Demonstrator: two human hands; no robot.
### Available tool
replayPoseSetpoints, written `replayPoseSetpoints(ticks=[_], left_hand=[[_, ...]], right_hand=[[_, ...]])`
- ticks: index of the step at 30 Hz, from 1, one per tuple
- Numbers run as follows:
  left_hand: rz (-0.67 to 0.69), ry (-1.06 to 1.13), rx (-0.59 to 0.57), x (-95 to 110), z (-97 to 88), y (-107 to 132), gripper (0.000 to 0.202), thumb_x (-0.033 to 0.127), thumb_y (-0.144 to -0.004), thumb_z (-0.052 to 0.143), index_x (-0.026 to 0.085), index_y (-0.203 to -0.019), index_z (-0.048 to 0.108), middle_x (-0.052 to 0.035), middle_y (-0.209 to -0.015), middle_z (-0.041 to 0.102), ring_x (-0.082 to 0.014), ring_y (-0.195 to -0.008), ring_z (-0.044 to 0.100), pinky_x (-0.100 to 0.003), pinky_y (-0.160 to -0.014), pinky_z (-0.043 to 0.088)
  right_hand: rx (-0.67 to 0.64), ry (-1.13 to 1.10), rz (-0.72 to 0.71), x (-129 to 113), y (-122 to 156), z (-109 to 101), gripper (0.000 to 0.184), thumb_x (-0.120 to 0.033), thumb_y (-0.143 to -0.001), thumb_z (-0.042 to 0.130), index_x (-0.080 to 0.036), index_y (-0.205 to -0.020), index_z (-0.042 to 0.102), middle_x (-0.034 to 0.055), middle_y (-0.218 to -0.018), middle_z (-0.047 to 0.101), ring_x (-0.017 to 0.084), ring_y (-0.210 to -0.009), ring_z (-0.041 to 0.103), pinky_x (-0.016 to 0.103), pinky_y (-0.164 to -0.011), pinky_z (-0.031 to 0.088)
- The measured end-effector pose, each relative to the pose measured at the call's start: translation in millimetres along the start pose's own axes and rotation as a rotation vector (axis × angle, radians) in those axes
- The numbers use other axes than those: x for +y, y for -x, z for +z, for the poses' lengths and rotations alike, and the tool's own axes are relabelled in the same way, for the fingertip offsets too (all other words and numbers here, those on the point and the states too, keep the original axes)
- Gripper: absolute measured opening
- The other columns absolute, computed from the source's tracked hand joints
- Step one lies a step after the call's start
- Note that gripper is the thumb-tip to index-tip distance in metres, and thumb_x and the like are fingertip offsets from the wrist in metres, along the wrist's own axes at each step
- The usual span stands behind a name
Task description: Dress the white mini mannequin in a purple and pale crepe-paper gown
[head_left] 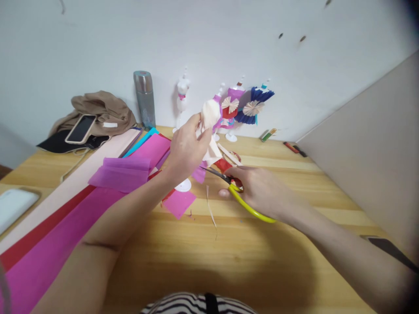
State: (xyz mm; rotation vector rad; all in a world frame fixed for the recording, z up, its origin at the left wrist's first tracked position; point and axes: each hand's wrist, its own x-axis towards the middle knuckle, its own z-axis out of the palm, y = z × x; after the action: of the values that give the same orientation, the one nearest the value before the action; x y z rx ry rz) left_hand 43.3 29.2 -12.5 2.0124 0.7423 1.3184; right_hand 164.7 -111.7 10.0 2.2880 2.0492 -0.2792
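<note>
The person's left hand [188,146] is raised over the counter [330,196], its grip closed on a piece of pale paper [211,114] between thumb and fingers, in front of the small dress forms; whether it also has hold of anything behind the paper cannot be told. The right hand [262,189], lower and to the right, has its grip closed around the yellow handles of a pair of scissors [250,207], whose dark blades point left, beneath the paper. Below the blades lie a thin pale strip [211,207] and a bright pink square [179,205], with a white round base [183,186] beside the left wrist. Long sheets in pale pink, red and magenta [70,233] run under the left arm. Near the wall stand a grey bottle [145,102], a white dress form [182,93] and a form dressed in blue pleats [248,117].
</note>
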Motion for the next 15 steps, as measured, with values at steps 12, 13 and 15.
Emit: replayPoseSetpoints(ticks=[12,13,15], left_hand=[[-0.004,-0.060,-0.080,-1,2.6,1,0.010,0.023,-0.089,0.052,0.020,-0.091,0.061,-0.0032,-0.083,0.065,-0.0201,-0.079,0.059,-0.030,-0.070,0.039],[-0.008,-0.067,-0.084,-1,2.4,1,0.010,0.024,-0.088,0.052,0.020,-0.091,0.061,-0.0031,-0.082,0.065,-0.0200,-0.079,0.058,-0.030,-0.069,0.039],[-0.007,-0.082,-0.087,-1,2.1,1,0.009,0.024,-0.088,0.052,0.019,-0.089,0.060,-0.0027,-0.080,0.063,-0.0196,-0.076,0.057,-0.030,-0.067,0.037]], right_hand=[[-0.049,0.015,-0.056,-3,-13,-15,0.047,-0.058,-0.091,0.043,-0.016,-0.086,0.062,0.0075,-0.067,0.059,0.019,-0.061,0.052,0.029,-0.058,0.026],[-0.056,0.012,-0.061,-2,-14,-16,0.048,-0.059,-0.091,0.043,-0.016,-0.087,0.063,0.0071,-0.066,0.058,0.019,-0.060,0.050,0.029,-0.058,0.026],[-0.065,-0.004,-0.074,-1,-16,-18,0.050,-0.060,-0.090,0.043,-0.015,-0.086,0.063,0.0067,-0.067,0.058,0.017,-0.059,0.048,0.029,-0.058,0.026]])
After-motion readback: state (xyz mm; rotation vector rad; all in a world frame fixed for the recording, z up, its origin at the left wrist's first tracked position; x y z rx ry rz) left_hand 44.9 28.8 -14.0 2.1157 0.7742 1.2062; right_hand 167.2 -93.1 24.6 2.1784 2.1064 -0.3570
